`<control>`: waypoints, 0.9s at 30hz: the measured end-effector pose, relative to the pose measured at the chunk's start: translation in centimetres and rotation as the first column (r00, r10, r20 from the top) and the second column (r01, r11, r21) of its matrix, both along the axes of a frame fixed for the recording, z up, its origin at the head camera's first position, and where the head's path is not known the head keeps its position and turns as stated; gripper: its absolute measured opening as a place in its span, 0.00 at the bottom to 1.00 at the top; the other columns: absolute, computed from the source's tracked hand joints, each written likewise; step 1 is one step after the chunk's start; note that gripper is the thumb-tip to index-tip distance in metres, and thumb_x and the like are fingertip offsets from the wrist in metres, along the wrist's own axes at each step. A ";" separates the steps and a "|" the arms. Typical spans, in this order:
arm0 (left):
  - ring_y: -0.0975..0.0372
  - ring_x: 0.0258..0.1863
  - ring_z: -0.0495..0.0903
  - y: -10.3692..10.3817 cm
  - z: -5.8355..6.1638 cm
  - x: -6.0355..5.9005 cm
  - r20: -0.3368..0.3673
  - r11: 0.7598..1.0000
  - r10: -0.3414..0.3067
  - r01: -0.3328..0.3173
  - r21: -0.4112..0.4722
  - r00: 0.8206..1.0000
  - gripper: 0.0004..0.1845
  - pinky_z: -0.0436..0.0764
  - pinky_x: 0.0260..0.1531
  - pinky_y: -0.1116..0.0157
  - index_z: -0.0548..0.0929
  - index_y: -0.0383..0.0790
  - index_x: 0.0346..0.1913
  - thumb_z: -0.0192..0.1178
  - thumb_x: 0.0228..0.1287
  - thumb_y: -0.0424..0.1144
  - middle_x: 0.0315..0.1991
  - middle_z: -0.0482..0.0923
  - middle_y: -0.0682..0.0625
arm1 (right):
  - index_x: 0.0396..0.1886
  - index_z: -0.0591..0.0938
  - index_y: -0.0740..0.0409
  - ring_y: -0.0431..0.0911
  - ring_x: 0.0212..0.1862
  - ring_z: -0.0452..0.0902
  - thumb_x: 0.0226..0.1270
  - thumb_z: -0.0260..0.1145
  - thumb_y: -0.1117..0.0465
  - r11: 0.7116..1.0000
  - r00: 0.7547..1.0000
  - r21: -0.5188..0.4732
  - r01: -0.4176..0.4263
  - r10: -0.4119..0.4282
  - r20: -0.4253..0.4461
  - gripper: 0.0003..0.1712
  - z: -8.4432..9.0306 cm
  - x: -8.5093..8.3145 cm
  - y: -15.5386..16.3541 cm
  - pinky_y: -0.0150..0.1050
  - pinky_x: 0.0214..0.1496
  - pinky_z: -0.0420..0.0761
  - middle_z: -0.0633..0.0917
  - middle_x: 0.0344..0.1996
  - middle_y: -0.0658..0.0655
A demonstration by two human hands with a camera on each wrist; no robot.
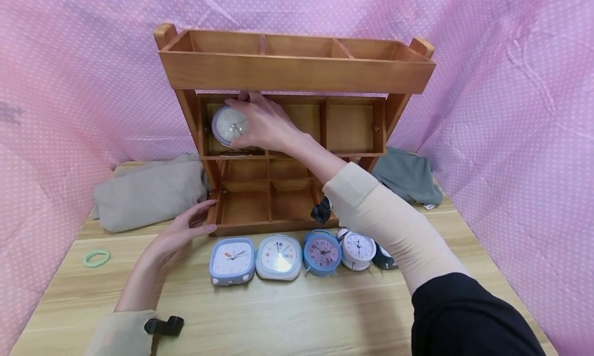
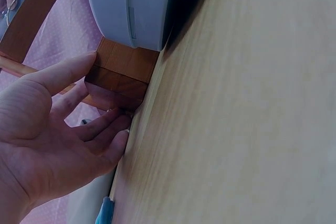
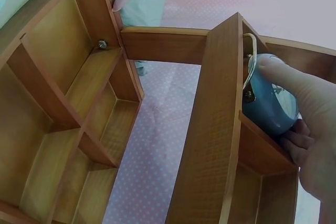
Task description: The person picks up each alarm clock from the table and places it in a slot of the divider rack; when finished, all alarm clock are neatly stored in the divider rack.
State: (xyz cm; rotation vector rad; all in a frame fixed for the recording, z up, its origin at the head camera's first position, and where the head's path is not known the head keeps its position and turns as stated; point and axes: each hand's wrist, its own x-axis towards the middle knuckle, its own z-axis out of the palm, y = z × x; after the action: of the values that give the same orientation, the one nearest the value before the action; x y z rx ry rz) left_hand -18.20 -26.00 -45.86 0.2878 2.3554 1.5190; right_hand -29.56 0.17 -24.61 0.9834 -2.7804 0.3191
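My right hand holds a round alarm clock with a pale purple rim, thumb at its lower front and fingers over its top. The clock is in the left compartment of the wooden shelf's middle tier. In the right wrist view the clock looks blue, with a metal handle beside the tier's front board. My left hand touches the front left corner of the shelf's base, its fingers fairly straight. The left wrist view shows the thumb against the corner block, with the other fingers low beside it.
Along the shelf's front stand a square blue clock, a white-faced clock, a blue round clock, a white twin-bell clock and a dark one. Grey cloths flank the shelf. A green ring lies left.
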 end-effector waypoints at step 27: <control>0.36 0.79 0.52 0.1 0.1 0.1 -0.009 1.000 0.001 -0.001 -0.005 1.000 0.41 0.58 0.76 0.35 0.57 0.44 0.82 0.64 0.72 0.44 0.82 0.49 0.32 | 0.80 0.65 0.49 0.44 0.59 0.73 0.63 0.72 0.36 0.997 0.997 0.036 -0.072 0.073 -0.032 0.51 -0.2 0.6 0.4 0.36 0.58 0.79 0.70 0.67 0.55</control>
State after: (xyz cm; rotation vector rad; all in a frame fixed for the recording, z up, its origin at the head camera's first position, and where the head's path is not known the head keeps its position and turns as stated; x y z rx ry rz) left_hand -18.13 -25.90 -45.76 0.2929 2.3668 1.5148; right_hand -28.92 0.56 -24.78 1.0892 -2.7342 0.2629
